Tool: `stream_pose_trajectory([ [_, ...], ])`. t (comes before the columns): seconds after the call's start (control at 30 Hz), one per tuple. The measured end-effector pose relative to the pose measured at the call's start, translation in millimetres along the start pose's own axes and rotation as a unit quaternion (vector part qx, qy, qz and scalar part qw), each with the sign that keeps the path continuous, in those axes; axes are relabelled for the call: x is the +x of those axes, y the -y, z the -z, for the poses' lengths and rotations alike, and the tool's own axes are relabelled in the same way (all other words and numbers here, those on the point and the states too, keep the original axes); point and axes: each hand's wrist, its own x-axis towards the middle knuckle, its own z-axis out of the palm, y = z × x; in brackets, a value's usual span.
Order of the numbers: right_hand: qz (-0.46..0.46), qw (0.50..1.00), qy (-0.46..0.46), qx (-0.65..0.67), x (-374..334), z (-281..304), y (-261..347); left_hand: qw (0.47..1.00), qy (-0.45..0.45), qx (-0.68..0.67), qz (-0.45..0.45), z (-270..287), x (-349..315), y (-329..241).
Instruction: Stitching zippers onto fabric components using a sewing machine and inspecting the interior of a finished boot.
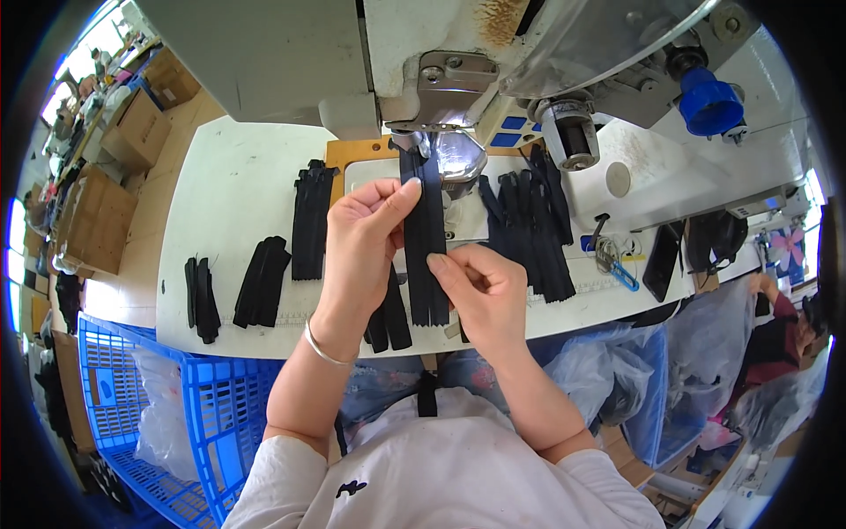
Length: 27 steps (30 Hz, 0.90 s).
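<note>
At the far left, cardboard boxes [128,141] stand on the floor, and a blue crate [196,414] sits beside the near left edge of the white table [233,189]. On the tabletop, three black bundles follow from left to right: a small bundle [203,300], a wider bundle [262,282] and a longer bundle [310,225] set farther back. Next comes the left hand [370,229], a bangle [326,346] on its wrist; its thumb presses the upper left edge of a long black strip [425,251] in a pinch. The strip lies between the two hands, its far end beneath the head of the sewing machine [441,75] and its near end extending past both hands toward the person. Further black pieces [397,319] lie below, partly hidden by the left hand. The right hand [480,286] grips the strip's right edge between thumb and curled fingers, nearer the person than the left hand's hold. To its right lies a fanned group of black pieces [539,234], followed by a blue-handled tool [626,277] and a black phone [661,263]. At the far right, beyond clear plastic bags [705,339], another person [780,339] is partly visible.
</note>
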Motion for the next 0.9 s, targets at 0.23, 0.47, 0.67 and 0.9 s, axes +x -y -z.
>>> stream_pose_trajectory([
  [0.23,0.043,0.999,-0.014,-0.026,30,-3,7,0.997,-0.029,0.076,-0.016,-7,24,-16],
  [0.47,0.070,0.997,-0.031,-0.029,54,-9,9,0.996,-0.059,0.058,-0.036,3,60,-12],
  [0.67,0.035,0.996,0.017,-0.077,15,0,-15,0.991,-0.130,0.031,-0.030,2,90,-9],
  [0.9,0.100,0.914,-0.081,-0.386,50,64,-47,0.991,-0.104,0.085,-0.028,5,87,-17],
])
